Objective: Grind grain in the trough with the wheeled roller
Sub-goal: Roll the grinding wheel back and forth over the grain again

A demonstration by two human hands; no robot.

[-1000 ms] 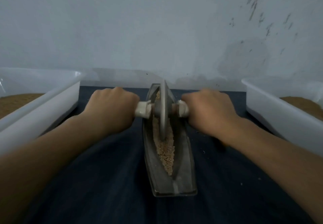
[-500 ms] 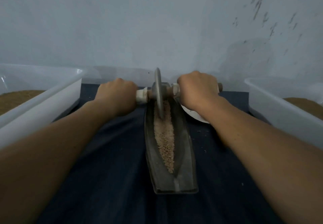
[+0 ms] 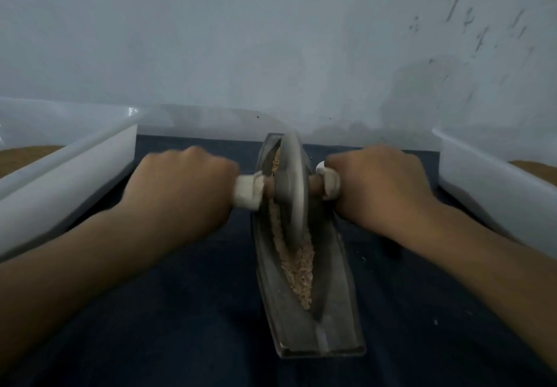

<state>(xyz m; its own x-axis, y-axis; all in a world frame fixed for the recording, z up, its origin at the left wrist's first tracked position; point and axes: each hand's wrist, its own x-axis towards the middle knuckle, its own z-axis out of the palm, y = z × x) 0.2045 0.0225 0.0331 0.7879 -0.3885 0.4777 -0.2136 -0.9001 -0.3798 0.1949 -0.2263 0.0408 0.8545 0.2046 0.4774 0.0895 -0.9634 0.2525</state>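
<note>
From the head view we take the trough [image 3: 336,269] as our landmark: a narrow grey boat-shaped channel whose long axis runs away from us, its near end skewed a little to the right. The wheel [image 3: 294,187] stands on edge in the trough's far half, with its axle crossing the trough at right angles. Our left hand [image 3: 184,193] is just left of the trough and our right hand [image 3: 379,187] just right of it. Each has its fingers wrapped tight round its end of the axle, outside a white collar [image 3: 247,190], and the two hands sit about equally close to the trough. The grain [image 3: 298,269] lies in the groove, a thin line beside the wheel and a thicker pale strip running from under it towards the trough's near end. So the unground part lies on our side of the fingers, and we judge the next stroke to be a straight pull along the long axis, hands kept level so the wheel stays upright. The trough rests on a dark blue cloth [image 3: 180,311] with a few stray specks on it. A white tub [image 3: 75,169] stands well left of the trough and another [image 3: 482,175] well right, leaving both hands room. The wall [image 3: 271,39] rises just beyond the trough's far end.
</note>
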